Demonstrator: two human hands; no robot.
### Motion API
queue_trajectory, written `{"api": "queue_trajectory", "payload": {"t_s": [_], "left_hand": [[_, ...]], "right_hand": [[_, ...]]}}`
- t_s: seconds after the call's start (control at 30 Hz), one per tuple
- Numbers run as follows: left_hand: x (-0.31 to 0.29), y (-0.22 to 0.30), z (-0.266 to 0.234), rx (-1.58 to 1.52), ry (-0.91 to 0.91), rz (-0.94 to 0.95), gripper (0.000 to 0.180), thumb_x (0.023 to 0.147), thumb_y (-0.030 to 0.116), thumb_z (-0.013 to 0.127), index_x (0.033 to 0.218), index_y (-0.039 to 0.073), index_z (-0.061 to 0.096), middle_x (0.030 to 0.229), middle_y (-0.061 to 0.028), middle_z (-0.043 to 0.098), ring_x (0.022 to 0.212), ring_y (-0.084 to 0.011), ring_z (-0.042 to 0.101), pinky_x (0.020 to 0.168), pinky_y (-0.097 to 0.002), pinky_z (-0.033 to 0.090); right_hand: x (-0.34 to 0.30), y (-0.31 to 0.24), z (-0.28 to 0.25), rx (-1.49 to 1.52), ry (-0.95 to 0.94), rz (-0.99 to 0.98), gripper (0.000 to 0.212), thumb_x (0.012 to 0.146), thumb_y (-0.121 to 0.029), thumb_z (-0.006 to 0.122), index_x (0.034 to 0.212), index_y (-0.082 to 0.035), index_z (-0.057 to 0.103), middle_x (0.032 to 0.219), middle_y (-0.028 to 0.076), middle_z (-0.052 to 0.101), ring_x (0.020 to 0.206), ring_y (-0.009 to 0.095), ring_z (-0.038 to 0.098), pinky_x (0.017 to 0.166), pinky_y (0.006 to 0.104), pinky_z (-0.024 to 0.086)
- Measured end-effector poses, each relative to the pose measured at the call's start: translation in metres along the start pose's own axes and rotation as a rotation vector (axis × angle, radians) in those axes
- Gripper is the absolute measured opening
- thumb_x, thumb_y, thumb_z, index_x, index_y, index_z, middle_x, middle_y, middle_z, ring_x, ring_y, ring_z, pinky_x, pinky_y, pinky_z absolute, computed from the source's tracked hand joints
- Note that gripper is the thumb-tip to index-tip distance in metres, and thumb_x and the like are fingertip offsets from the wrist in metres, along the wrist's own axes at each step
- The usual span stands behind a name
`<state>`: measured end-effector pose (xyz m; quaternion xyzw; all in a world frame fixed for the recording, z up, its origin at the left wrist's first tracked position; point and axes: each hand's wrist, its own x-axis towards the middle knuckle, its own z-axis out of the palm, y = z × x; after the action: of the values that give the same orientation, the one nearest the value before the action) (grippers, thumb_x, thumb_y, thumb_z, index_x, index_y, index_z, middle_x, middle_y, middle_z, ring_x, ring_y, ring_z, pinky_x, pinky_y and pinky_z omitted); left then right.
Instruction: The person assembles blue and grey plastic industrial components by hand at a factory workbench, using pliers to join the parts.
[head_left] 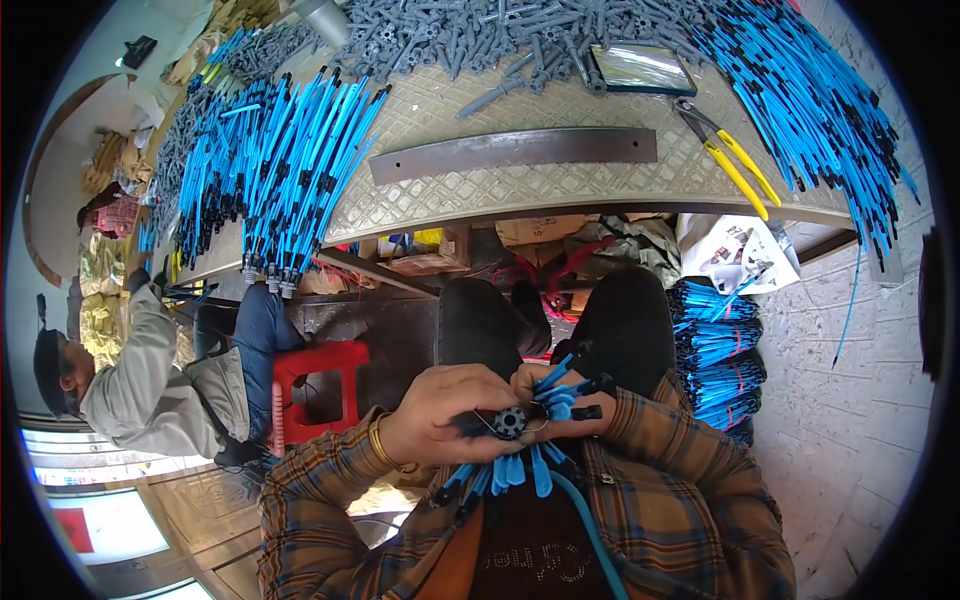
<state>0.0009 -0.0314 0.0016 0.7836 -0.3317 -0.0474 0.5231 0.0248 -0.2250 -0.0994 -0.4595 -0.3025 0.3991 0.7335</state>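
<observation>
On my left a person [150, 385] sits by a red stool [315, 385], below blue rods [275, 170] fanned over the surface [560, 190]. In my lap my left hand [445, 410] is curled shut on a black hub [510, 422] with blue rods radiating from it, and my right hand [560, 395], fingers closed, seems to pinch one of those rods, though the bundle hides its grip. Farther right lie a metal strip [515, 152], yellow pliers [735, 165] and stacked bundles [715, 350].
</observation>
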Motion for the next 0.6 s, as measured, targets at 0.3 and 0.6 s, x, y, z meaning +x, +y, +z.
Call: {"api": "queue_trajectory", "payload": {"t_s": [0.3, 0.6], "left_hand": [[-0.002, 0.007, 0.009, 0.035, 0.044, 0.002, 0.032, 0.062, 0.009, 0.077, 0.088, 0.002, 0.061, 0.079, -0.0109, 0.063, 0.068, -0.0229, 0.063, 0.059, -0.0288, 0.049], [-0.003, 0.008, 0.008, 0.036, 0.049, -0.008, 0.028, 0.064, 0.008, 0.074, 0.087, 0.0, 0.061, 0.079, -0.0111, 0.063, 0.068, -0.0234, 0.063, 0.059, -0.0292, 0.049]], "right_hand": [[-0.006, 0.0, 0.004, -0.16, -0.029, -0.013, 0.046, 0.07, -0.03, 0.076, 0.098, -0.005, 0.049, 0.088, 0.001, 0.05, 0.082, 0.008, 0.049, 0.07, 0.0243, 0.042], [-0.01, 0.01, -0.001, 0.138, -0.032, -0.032, 0.04, 0.077, -0.032, 0.07, 0.1, -0.006, 0.049, 0.09, 0.0, 0.05, 0.081, 0.009, 0.048, 0.072, 0.0233, 0.04]]}}
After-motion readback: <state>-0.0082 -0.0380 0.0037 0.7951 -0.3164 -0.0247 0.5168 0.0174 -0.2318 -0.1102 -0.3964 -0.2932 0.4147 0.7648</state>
